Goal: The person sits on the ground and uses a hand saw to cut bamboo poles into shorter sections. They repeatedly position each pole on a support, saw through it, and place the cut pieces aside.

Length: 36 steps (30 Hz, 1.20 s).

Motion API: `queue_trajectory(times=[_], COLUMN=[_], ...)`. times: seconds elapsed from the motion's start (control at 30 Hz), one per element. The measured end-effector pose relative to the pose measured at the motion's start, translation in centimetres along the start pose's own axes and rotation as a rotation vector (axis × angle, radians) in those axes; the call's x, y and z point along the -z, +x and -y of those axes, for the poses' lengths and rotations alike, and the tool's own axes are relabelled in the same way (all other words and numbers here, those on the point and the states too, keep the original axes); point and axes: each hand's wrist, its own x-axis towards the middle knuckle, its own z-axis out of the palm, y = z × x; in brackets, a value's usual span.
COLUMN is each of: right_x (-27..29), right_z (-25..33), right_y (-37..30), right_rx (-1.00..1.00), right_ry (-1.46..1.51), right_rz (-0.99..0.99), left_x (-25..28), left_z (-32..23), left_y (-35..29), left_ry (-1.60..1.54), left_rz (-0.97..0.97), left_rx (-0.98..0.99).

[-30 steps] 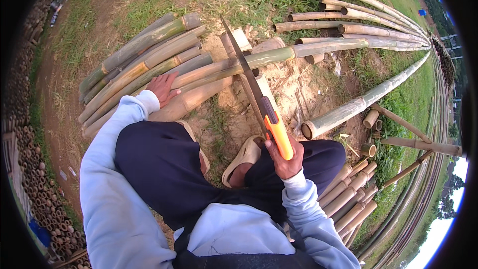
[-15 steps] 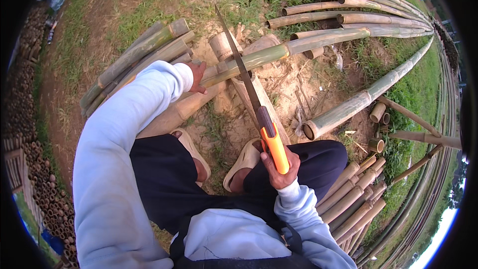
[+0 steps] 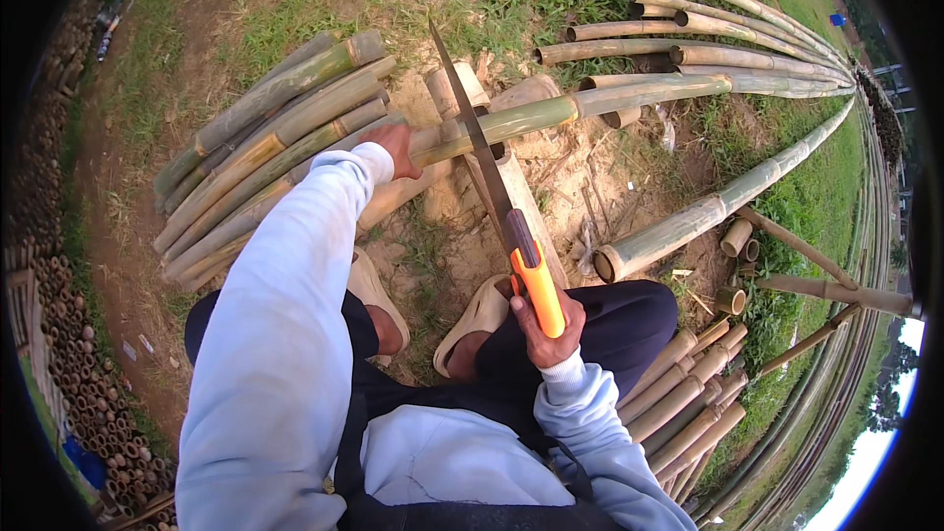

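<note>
My right hand (image 3: pixel 553 331) is closed round the orange handle of a handsaw (image 3: pixel 536 285). Its long dark blade points away from me and crosses the top of a greenish bamboo pole (image 3: pixel 526 121); whether the teeth touch it I cannot tell. My left hand (image 3: pixel 395 149) grips the near left end of that pole, its fingers partly hidden by the hand and sleeve. The pole lies across short bamboo supports (image 3: pixel 454 90) on the ground, between my feet and the grass.
A stack of cut bamboo lengths (image 3: pixel 285 108) lies left of my left hand. More cut pieces (image 3: pixel 688 383) lie by my right knee. Long poles (image 3: pixel 747 59) spread at far right, with another thick pole (image 3: pixel 669 231) nearer. A bamboo frame (image 3: pixel 836 290) stands at right.
My left forearm has swung inward, and my left hand has closed on the pole's end. My left knee has shifted, so more of the left stack shows. The saw stays nearly in place.
</note>
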Motion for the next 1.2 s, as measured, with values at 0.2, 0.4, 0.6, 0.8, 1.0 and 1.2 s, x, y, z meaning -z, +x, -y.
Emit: queue_trajectory(times=[0.2, 0.4, 0.6, 0.8, 1.0, 1.2], right_x=[-0.7, -2.5, -4.4, -4.7, -6.8, -2.8], right_z=[0.3, 0.0, 0.4, -0.9, -1.3, 1.5], right_y=[-0.1, 0.6, 0.9, -0.7, 6.2, -4.4], right_rx=[-0.034, -0.107, -0.086, -0.078, -0.114, -0.118], right_ry=[-0.008, 0.023, -0.049, -0.002, 0.020, -0.056], right_rz=[0.035, 0.039, 0.060, 0.073, 0.113, 0.119], left_x=[0.9, 0.3, 0.7, 0.3, 0.2, 0.3], left_z=[1.6, 2.5, 2.2, 2.1, 2.0, 2.4], left_y=[-1.9, -3.2, -3.5, -3.7, -3.1, -3.6], left_ry=[-0.005, 0.007, 0.008, 0.001, 0.014, 0.010], left_rz=[-0.014, -0.022, -0.006, -0.033, -0.073, -0.043], left_rx=[-0.033, 0.021, 0.038, 0.022, -0.007, 0.010])
